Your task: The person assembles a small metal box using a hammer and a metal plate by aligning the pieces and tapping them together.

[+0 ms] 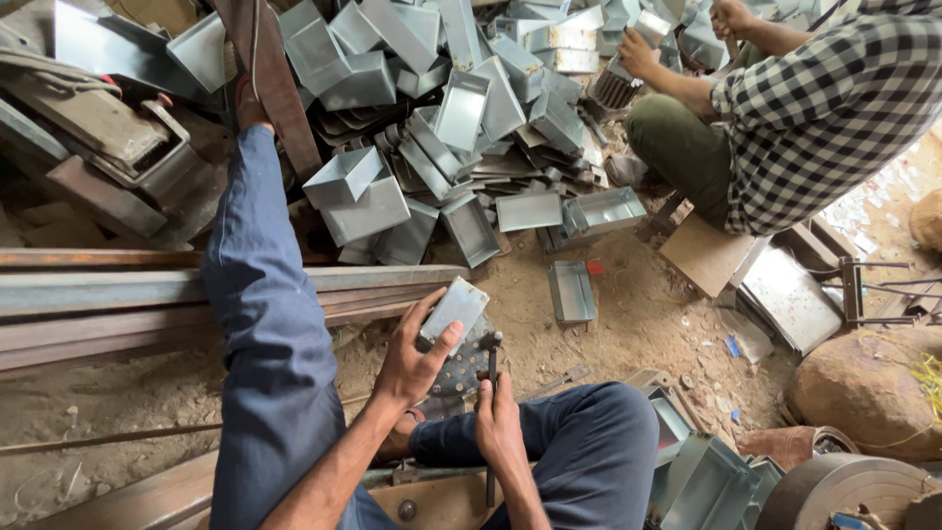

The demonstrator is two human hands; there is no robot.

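Observation:
My left hand [412,353] grips a small flat grey sheet-metal piece [454,310], tilted, over a dark round perforated iron block [461,371] on the dirt floor. My right hand [498,422] is closed around the handle of a hammer [492,345], whose dark head stands just right of the metal piece. Both hands sit between my knees in blue trousers; my left leg [260,324] stretches away toward the pile.
A big heap of folded grey sheet-metal trays [442,108] fills the far side. Long steel bars [118,294] lie at left. A person in a checked shirt [814,108] squats at upper right, working metal. More trays [706,481] and rocks [863,393] sit at lower right.

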